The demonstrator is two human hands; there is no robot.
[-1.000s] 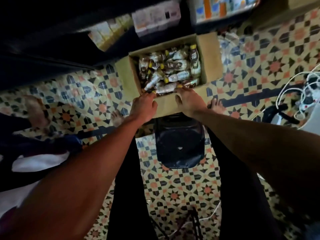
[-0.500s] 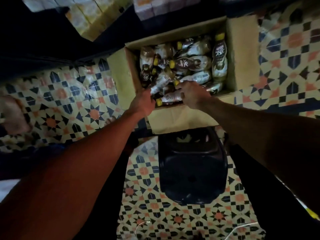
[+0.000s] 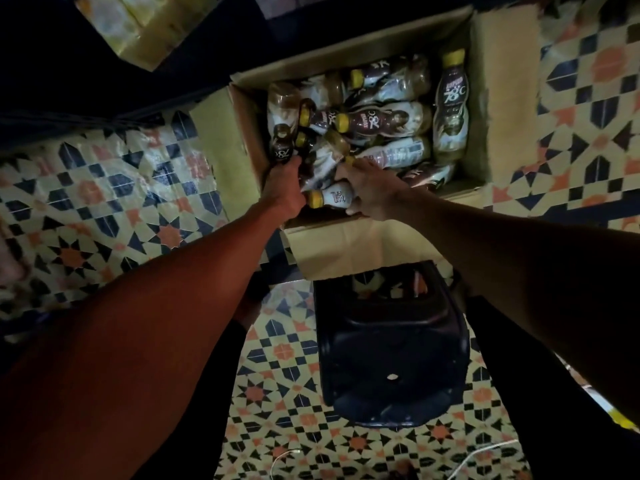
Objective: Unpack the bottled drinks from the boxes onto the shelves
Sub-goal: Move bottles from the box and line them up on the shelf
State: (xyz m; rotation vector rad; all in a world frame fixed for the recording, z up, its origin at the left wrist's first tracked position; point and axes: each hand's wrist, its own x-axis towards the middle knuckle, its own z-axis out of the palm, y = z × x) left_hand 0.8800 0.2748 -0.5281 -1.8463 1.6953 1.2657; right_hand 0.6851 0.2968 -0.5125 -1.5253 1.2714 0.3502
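Note:
An open cardboard box [image 3: 504, 109] sits on the patterned floor, filled with several brown-and-white drink bottles with yellow caps lying in a jumble. My left hand [image 3: 282, 188] reaches into the box's near left corner, its fingers closed around the base of a dark bottle [image 3: 281, 147]. My right hand [image 3: 372, 190] grips a white-labelled bottle [image 3: 330, 198] that lies on its side at the near edge, its yellow cap pointing left. One bottle [image 3: 450, 109] lies lengthwise along the right wall of the box.
A dark plastic stool [image 3: 391, 351] stands right below the box, between my legs. Dark shelving with yellowish packs [image 3: 138, 32] runs along the top left. Another person's bare foot [image 3: 8, 261] shows at the left edge. White cables [image 3: 485, 452] lie on the floor at the bottom.
Both hands moved from the box's near flap down into the box and closed on bottles. The camera came nearer to the box.

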